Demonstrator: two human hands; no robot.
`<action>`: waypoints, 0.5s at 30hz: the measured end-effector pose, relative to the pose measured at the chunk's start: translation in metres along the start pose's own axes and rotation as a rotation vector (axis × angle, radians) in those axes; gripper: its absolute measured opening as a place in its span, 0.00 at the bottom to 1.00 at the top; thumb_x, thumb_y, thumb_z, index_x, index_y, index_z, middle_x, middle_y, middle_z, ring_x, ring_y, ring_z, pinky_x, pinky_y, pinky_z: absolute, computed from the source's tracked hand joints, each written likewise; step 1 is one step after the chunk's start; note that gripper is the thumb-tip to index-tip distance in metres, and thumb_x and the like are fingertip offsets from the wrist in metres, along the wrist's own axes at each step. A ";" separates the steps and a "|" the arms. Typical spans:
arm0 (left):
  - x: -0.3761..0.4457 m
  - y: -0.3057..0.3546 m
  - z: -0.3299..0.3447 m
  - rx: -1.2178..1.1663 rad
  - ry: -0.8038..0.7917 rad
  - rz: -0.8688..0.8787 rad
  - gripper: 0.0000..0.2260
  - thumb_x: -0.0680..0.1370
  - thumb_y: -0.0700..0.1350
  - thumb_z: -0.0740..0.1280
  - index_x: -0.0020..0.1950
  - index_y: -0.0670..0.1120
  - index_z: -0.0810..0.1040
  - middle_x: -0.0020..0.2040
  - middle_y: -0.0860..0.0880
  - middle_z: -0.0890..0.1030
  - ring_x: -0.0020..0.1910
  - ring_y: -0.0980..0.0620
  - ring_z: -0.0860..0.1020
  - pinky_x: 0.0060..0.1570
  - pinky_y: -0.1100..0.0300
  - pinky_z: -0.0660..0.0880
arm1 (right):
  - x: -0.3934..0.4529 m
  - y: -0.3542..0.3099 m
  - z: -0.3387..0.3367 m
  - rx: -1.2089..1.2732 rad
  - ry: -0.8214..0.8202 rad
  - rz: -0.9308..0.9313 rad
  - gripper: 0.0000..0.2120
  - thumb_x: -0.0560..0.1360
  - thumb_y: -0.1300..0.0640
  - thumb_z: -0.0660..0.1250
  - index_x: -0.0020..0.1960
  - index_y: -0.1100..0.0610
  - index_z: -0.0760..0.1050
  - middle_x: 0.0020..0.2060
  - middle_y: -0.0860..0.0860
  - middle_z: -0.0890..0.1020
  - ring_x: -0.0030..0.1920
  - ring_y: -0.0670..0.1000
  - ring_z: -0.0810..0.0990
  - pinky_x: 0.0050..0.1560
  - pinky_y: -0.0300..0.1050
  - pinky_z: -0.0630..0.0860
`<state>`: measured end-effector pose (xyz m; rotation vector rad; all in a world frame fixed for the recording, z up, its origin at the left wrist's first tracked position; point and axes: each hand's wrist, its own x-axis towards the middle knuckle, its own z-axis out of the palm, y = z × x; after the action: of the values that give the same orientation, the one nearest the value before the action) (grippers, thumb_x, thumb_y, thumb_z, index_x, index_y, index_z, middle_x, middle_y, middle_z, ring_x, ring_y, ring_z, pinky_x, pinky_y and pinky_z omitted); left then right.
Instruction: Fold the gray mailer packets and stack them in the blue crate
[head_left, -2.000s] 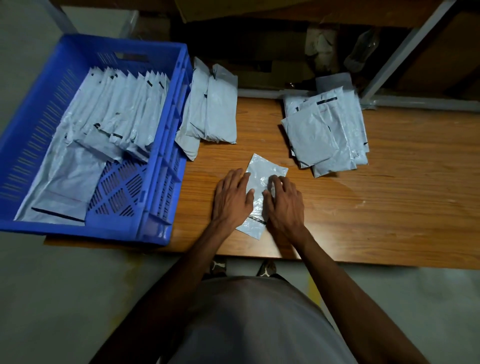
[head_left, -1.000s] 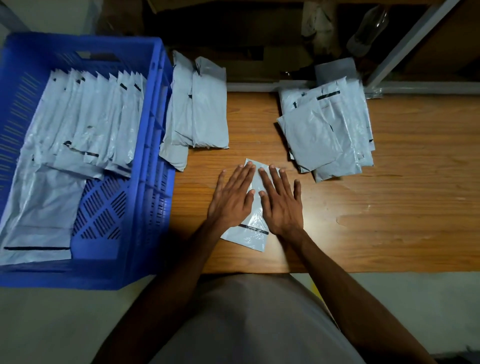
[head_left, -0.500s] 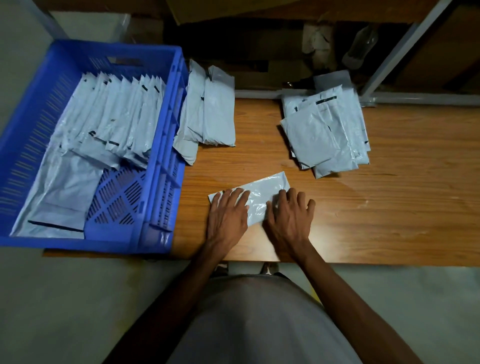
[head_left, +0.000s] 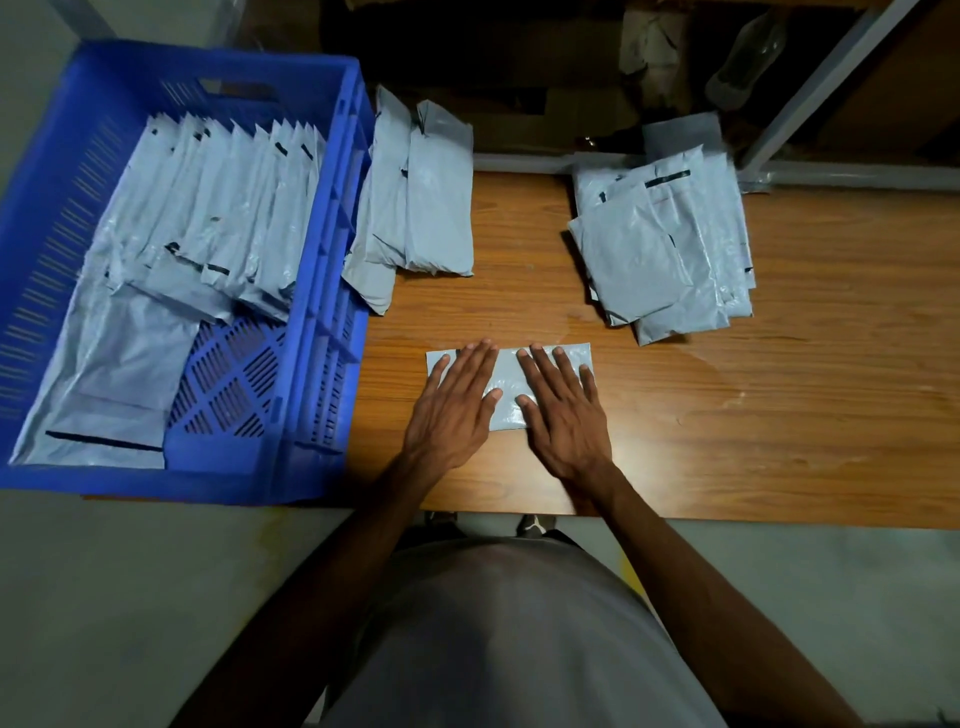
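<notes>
A gray mailer packet (head_left: 508, 376) lies crosswise on the wooden table (head_left: 727, 415), folded into a wide strip. My left hand (head_left: 454, 402) presses flat on its left half with straight fingers. My right hand (head_left: 563, 405) presses flat on its right half the same way. The blue crate (head_left: 322, 312) stands at the left, holding a row of several folded gray packets (head_left: 228, 218) and a flat one (head_left: 104, 374) on its floor.
A pile of unfolded gray mailers (head_left: 665, 244) lies at the back right of the table. Folded packets (head_left: 421, 202) lean beside the crate's right wall. A metal frame post (head_left: 810, 88) rises behind. The table's front edge runs just below my wrists.
The packet turned from lengthwise to crosswise and now lies square to the table edge. Both hands spread flat over it, fingers straightened from a half second ago.
</notes>
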<state>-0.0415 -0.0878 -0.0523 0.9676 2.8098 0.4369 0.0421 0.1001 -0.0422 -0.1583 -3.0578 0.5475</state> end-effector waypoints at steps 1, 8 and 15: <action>0.001 0.000 0.001 -0.006 0.004 0.004 0.27 0.88 0.55 0.46 0.86 0.48 0.47 0.86 0.52 0.49 0.84 0.57 0.45 0.82 0.50 0.47 | 0.001 0.000 0.001 -0.008 0.002 0.002 0.27 0.88 0.45 0.49 0.86 0.47 0.49 0.85 0.45 0.53 0.85 0.49 0.45 0.84 0.57 0.46; 0.003 -0.003 0.003 -0.039 0.006 0.017 0.26 0.88 0.53 0.49 0.86 0.47 0.51 0.86 0.51 0.52 0.84 0.55 0.48 0.82 0.50 0.49 | 0.003 0.001 0.000 0.028 0.008 -0.002 0.28 0.87 0.47 0.55 0.85 0.48 0.52 0.84 0.46 0.55 0.85 0.49 0.47 0.83 0.58 0.49; 0.004 -0.002 -0.003 -0.033 -0.030 0.015 0.26 0.88 0.55 0.49 0.86 0.48 0.50 0.86 0.52 0.50 0.84 0.56 0.46 0.82 0.52 0.45 | 0.002 0.000 -0.002 0.031 -0.001 -0.014 0.28 0.88 0.46 0.54 0.86 0.47 0.51 0.85 0.46 0.54 0.85 0.48 0.46 0.83 0.58 0.49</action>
<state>-0.0461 -0.0874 -0.0498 0.9805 2.7612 0.4653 0.0398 0.1013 -0.0407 -0.1361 -3.0470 0.5940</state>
